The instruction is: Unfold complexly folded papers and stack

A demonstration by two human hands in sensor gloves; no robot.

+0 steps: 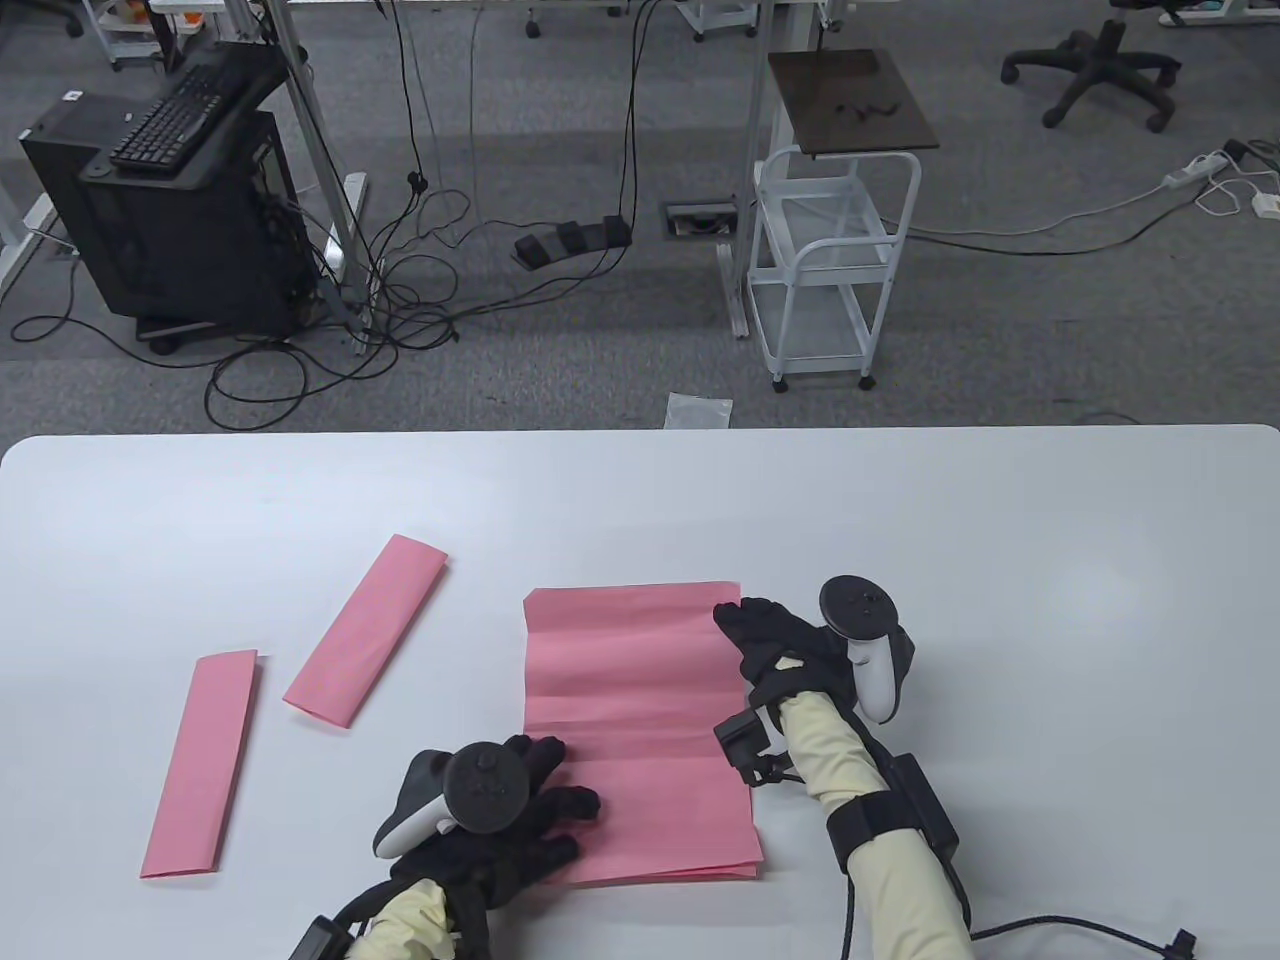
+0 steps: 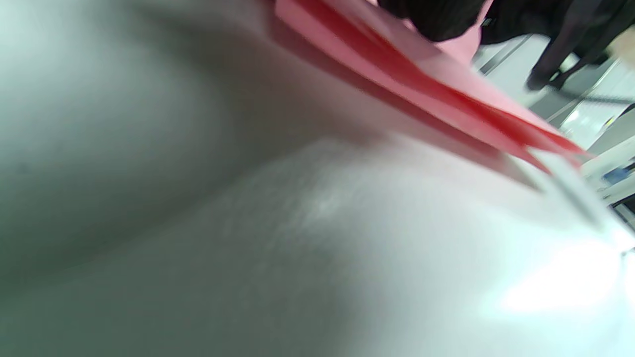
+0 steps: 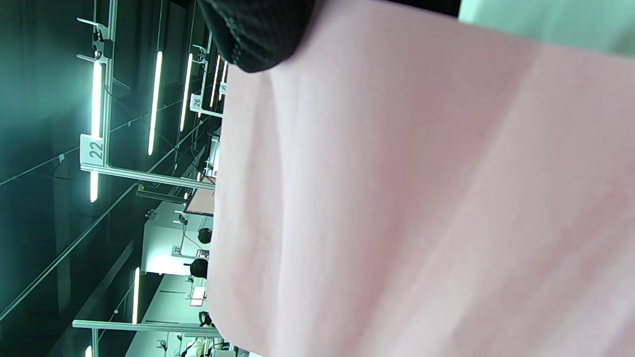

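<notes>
My left hand [image 1: 500, 810] presses flat at the unfolded sheet's [image 1: 635, 700] 7 o'clock; right hand [image 1: 775, 640] pinches its 3 o'clock edge. Risk: uneven pull tears a crease.

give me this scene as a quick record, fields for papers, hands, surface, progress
unfolded paper: pink sheet, creased, flat on the table, more pink layers under its near edge
folded papers: two pink strips, one and one, left of the sheet, untouched
left hand: fingers spread, pressing the sheet's near left part
right hand: fingers at the sheet's right edge; grip unclear
surface: white table
progress: two strips not yet unfolded
</notes>
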